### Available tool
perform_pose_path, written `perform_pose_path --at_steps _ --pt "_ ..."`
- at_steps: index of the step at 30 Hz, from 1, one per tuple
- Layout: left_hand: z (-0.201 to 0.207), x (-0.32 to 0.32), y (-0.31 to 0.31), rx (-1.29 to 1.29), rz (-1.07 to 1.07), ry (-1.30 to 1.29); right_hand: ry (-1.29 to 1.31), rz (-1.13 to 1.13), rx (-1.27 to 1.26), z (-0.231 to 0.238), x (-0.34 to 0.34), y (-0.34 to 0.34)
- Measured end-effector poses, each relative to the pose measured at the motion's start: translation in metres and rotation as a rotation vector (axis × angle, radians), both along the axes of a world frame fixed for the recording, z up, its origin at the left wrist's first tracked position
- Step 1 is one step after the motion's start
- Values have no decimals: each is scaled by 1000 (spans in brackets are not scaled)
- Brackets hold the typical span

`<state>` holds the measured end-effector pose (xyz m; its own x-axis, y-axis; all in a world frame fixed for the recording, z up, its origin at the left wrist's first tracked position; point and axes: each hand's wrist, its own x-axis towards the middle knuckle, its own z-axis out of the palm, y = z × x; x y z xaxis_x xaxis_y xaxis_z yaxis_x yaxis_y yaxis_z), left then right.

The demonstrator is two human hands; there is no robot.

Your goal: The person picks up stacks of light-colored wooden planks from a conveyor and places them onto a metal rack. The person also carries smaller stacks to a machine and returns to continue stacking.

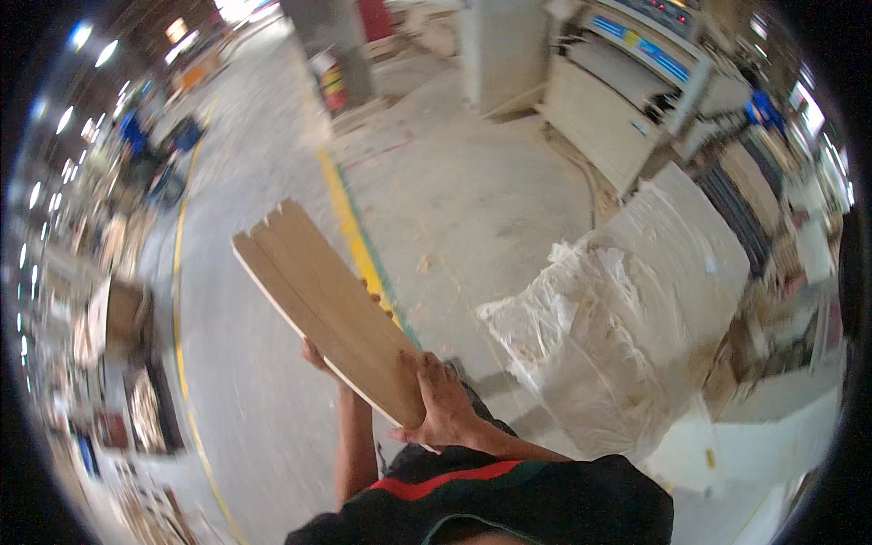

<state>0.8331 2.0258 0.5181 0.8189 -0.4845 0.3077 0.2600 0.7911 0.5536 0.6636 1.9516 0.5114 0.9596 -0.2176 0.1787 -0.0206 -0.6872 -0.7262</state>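
A bundle of light brown wooden boards (331, 309), lying side by side with shaped, notched far ends, is held in front of my body and slants up to the left. My left hand (315, 356) grips it from beneath near the middle; the thumb side shows at the left edge and fingertips curl over the opposite edge. Around the near right corner my right hand (442, 400) is closed, fingers on the top face and thumb at the near end. The boards hide part of the left palm.
A plastic-wrapped stack (636, 309) stands close on my right, before a large machine (627, 100). Ahead are a pillar (331, 45) and a fire extinguisher (331, 82). Yellow floor lines (350, 222) border the walkway. Wood piles (113, 318) line the left; a person in blue (133, 136) is farther off.
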Motion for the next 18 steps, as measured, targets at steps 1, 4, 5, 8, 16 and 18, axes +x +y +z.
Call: perform_pose_path --at_steps 1,4,5,8,16,18 --pt "-7 30 -20 28 -31 5 25 -52 -13 -3 28 -14" --pt "-24 121 -83 47 -134 27 28 -113 84 -31 114 -61" --pt "-32 149 -105 39 -192 31 5 -163 75 -53 145 -74" --pt "-37 239 -170 41 -373 51 -31 -326 150 -55 221 -98" --pt "-9 385 -380 -74 -880 225 -78 -313 1198 -55 371 -307" --pt "-20 411 -433 -92 -1029 318 -16 -218 1239 -73 395 -352"
